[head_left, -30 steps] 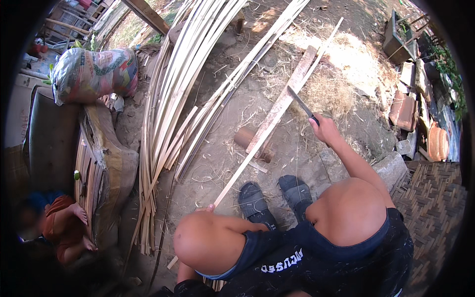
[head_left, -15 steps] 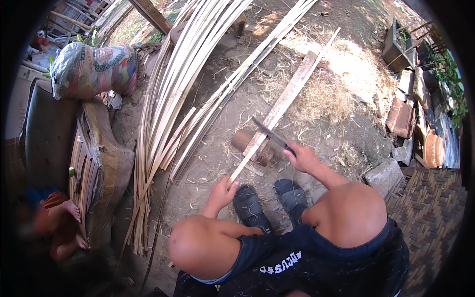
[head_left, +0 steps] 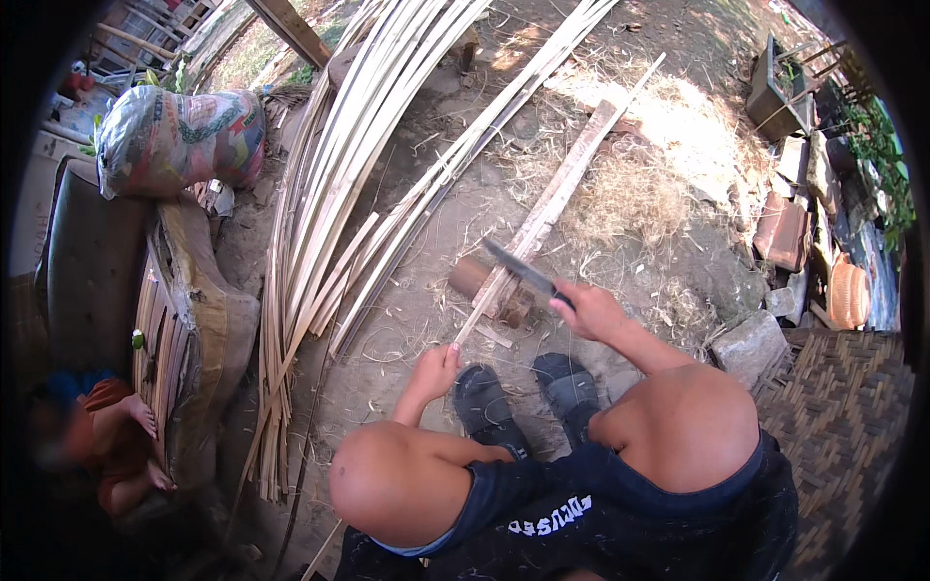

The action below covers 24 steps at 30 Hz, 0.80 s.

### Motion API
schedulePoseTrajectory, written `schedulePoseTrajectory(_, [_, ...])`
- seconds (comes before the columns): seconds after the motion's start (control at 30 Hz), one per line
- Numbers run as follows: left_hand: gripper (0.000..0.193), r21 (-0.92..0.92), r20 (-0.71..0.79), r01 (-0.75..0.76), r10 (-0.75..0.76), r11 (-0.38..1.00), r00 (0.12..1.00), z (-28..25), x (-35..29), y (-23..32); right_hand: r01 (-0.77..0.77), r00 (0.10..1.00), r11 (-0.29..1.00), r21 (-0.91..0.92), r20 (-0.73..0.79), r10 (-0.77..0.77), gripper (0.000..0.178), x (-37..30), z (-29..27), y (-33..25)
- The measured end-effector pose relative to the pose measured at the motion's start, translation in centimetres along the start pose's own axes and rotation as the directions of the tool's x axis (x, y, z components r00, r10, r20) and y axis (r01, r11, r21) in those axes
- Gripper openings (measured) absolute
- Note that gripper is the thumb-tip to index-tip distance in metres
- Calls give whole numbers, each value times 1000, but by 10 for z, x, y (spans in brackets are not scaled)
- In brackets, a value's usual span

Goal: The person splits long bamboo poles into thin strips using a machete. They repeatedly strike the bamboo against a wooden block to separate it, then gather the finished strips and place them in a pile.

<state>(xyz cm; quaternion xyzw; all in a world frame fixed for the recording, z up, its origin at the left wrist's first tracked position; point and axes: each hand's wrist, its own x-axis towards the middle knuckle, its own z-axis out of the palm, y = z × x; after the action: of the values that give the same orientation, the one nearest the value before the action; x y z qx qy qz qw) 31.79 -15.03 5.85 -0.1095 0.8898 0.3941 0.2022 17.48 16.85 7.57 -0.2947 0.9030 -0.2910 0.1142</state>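
My left hand (head_left: 434, 372) is closed around the near end of a thin, pale bamboo strip (head_left: 469, 328). The strip runs away from me along a narrow wooden board (head_left: 565, 184), and a pale length (head_left: 634, 97) sticks out past the board's far end. A short round log (head_left: 471, 277) lies beneath the board's near part. In my right hand (head_left: 591, 311) is a knife (head_left: 523, 268) by its dark handle, its blade lying across the strip above the log. Whether the edge bites into the strip cannot be made out.
Long pale bamboo strips (head_left: 334, 194) lie bundled to the left, with a stuffed sack (head_left: 184, 138) beyond. Another person's bare feet (head_left: 142, 414) show at lower left. Shavings (head_left: 625, 203) litter the ground ahead. A stone block (head_left: 753, 347) and woven mat (head_left: 843, 426) are on the right.
The knife has shifted slightly toward me, and its blade lies more across the board. My left hand has moved a little forward and right. More of a pale strip shows beside my left knee.
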Motion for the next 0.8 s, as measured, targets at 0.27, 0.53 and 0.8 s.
schedulePoseTrajectory(0.27, [49,-402,312,392,-279,828,908,-34,-59,-58,-300,954,953,51,19,299,37,25,0,56])
schedulePoseTrajectory(0.53, [41,-381,255,437,-362,815,897,-22,-88,-124,-269,961,959,-93,-84,262,38,16,-21,66])
schedulePoseTrajectory(0.8, [41,-361,69,216,-205,907,976,1,-80,-141,-218,967,975,51,-126,223,37,14,-2,67])
